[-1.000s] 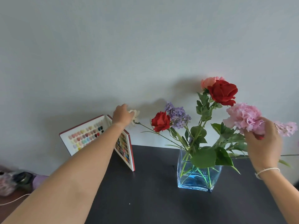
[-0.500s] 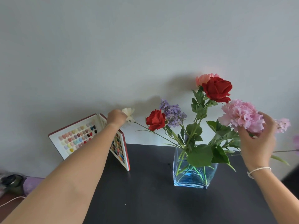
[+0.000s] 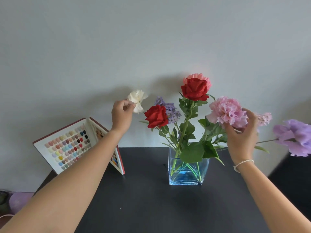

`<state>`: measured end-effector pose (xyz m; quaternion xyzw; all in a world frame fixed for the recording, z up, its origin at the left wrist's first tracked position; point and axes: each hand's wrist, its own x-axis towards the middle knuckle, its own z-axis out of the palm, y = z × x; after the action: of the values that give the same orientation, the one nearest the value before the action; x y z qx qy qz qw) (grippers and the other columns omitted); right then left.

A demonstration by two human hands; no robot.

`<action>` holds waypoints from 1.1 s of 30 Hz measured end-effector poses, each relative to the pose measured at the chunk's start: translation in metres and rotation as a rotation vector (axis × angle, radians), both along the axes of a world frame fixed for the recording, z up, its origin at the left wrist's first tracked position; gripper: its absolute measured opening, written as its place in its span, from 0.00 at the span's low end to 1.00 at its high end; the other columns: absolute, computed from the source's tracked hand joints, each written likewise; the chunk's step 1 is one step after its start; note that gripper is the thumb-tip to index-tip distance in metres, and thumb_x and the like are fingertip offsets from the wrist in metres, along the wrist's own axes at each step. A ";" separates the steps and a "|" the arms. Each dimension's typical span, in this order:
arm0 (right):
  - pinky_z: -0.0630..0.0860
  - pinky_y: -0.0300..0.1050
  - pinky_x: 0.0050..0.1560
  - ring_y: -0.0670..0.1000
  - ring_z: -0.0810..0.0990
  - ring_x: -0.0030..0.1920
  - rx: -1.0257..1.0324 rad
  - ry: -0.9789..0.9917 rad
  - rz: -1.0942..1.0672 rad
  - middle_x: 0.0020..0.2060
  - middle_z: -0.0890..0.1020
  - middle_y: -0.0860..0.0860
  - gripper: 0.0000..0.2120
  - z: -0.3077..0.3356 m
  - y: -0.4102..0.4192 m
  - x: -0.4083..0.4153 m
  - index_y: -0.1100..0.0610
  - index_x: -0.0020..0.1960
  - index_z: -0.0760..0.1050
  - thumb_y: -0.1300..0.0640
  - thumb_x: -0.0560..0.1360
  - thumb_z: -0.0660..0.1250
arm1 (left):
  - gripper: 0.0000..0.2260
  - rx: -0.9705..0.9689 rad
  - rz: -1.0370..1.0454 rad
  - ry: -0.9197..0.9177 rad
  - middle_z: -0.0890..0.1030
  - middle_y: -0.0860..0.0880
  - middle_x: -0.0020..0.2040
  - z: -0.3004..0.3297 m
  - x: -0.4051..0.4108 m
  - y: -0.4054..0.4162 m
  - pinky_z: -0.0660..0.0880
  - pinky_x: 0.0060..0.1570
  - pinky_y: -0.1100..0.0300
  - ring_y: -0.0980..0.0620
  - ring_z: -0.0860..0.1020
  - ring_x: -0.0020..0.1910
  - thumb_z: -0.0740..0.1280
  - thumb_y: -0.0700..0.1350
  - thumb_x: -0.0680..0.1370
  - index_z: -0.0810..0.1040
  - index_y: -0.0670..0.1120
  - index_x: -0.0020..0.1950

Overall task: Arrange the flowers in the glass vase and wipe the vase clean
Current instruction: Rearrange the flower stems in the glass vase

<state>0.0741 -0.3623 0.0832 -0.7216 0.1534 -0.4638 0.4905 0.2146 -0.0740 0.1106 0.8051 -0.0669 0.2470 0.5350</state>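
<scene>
Arranging step: left hand (image 3: 121, 113) pinches white flower (image 3: 137, 100), right hand (image 3: 241, 138) cups pink flower (image 3: 227, 112), stems in glass vase (image 3: 186, 169) mid table (image 3: 143, 199); next prob. settle blooms evenly, w/ wiping undone.

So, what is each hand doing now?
Left hand: pinches the white flower.
Right hand: fingers cup the pink flower.

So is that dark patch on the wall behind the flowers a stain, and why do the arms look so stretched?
Head view: a soft shadow cast by the flowers on the pale grey wall, not a stain; the wide-angle lens stretches the forearms near the bottom corners.
</scene>
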 end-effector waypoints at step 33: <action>0.72 0.32 0.36 0.47 0.74 0.38 0.076 0.006 0.024 0.53 0.75 0.53 0.24 -0.011 -0.015 -0.013 0.52 0.65 0.64 0.59 0.72 0.68 | 0.14 -0.836 -0.273 0.652 0.74 0.48 0.60 -0.033 -0.005 -0.034 0.72 0.50 0.57 0.49 0.70 0.60 0.65 0.46 0.77 0.71 0.47 0.62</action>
<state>0.0606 -0.3776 0.0727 -0.7055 0.1638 -0.4498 0.5226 0.2096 -0.1076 0.0775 0.5429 0.1023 -0.0814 0.8296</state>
